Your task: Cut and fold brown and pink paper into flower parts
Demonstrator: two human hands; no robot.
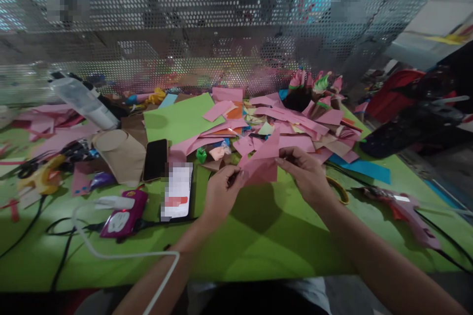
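A piece of pink paper [261, 170] is stretched between my two hands, above the green table [254, 241]. My left hand [224, 189] pinches its left edge between thumb and fingers. At the upper right edge, my right hand [301, 170] has it pinched as well. One corner of the paper points up, and it looks folded or layered, though I cannot tell exactly how. Behind it lies a heap of pink paper scraps [291, 120]. A yellow roll of tape [338, 191] lies beside my right wrist.
A pink glue gun [410, 214] lies at the right. On the left are a lit phone [178, 191], a dark phone [155, 159], a purple power strip [124, 214] with cables and a clear bottle [83, 101]. Paper cones [321, 83] stand at the back, before a perforated metal screen [221, 24].
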